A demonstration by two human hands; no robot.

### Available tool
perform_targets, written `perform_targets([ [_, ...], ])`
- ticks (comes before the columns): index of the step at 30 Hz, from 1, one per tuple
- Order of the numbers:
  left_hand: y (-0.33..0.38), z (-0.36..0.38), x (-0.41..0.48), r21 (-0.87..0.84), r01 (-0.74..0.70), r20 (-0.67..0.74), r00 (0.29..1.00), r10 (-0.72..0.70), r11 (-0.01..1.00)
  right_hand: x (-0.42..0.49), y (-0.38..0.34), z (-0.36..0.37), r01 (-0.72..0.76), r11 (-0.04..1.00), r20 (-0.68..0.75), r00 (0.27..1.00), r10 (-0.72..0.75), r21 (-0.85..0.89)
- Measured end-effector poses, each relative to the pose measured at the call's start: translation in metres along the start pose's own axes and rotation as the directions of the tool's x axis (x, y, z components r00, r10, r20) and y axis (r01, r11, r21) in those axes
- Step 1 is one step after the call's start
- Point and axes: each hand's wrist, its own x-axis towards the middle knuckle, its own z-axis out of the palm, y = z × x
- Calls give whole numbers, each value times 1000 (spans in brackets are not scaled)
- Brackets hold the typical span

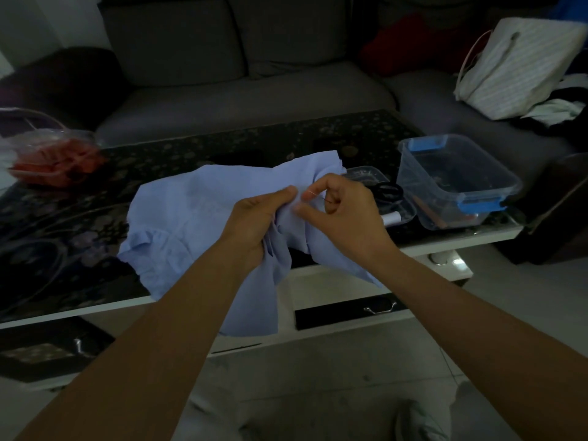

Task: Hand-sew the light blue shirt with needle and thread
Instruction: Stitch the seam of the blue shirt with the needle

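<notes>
On the table [79, 218] a bag [54, 157] sits far left, the shirt [191, 211] lies at the middle and drapes over the near edge, the left hand [254, 224] grips a bunched fold of it, the right hand [346, 214] pinches the needle [312, 194] with curled fingers [321, 183] just beside that fold, and a clear box [458, 183] stands to the right.

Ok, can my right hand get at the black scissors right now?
Probably yes. The scissors lie uncovered in the shallow clear tray just beyond the right hand, with nothing between. But it pinches what looks like the needle, so that would need parking first.
</notes>
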Motion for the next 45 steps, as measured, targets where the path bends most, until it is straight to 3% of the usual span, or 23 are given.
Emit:
perform_targets([
  [5,-2,0,3,-4,20,1,1000,-20,1000,3,5,5,7,991,-70,997,-17,-134],
  [10,-1,0,4,-30,13,-22,1000,-14,999,0,6,3,77,992,99,993,-67,-101],
  [15,-1,2,4,0,21,-13,1000,-21,1000,-1,10,-1,31,998,-17,999,-32,-63],
  [23,-4,6,0,23,-6,64,998,5,1000,1,12,4,-3,999,-60,998,0,-41],
  [26,-3,3,2,-5,-44,42,998,44,999,1,7,-1,70,996,92,993,-75,50],
  [30,-2,-1,2,-44,-29,-12,1000,29,999,-3,1,-9,93,991,450,884,-124,91],
  [34,0,-1,2,63,-25,48,999,22,998,-3,3,-16,116,993,561,820,-110,26],
  [37,-2,-1,4,52,-15,21,1000,14,999,-2,4,-22,122,992,475,872,-121,29],
  [41,-4,-6,4,55,-22,71,997,18,998,5,5,-24,-46,991,160,987,26,122],
  [45,-4,-8,3,143,-68,134,990,49,987,7,5,-15,-257,952,207,953,221,165],
])
